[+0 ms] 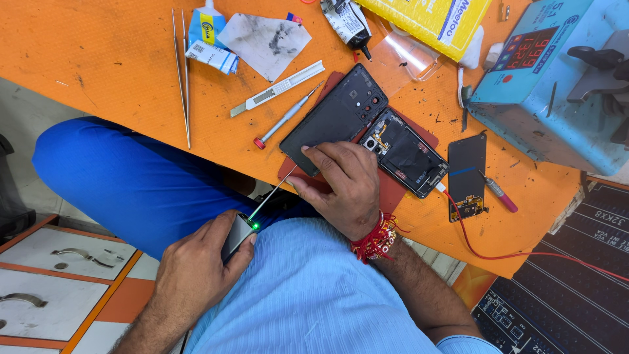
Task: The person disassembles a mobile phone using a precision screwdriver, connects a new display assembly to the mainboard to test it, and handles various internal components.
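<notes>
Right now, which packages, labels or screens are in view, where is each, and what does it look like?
Glue tube: top left on the orange bench, white and blue, crumpled.
Dark tube: top centre, black with white label.
Yellow padded package: top, right of centre, flat, yellow with a white patch.
Blue box unit: top right, its display dark with red digits.

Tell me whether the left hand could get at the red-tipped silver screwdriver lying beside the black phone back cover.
Probably not right away. The left hand is down at the lap, gripping a small grey electric tool, so it is occupied. The red-tipped silver screwdriver itself lies uncovered on the orange table, nothing across it.
</notes>
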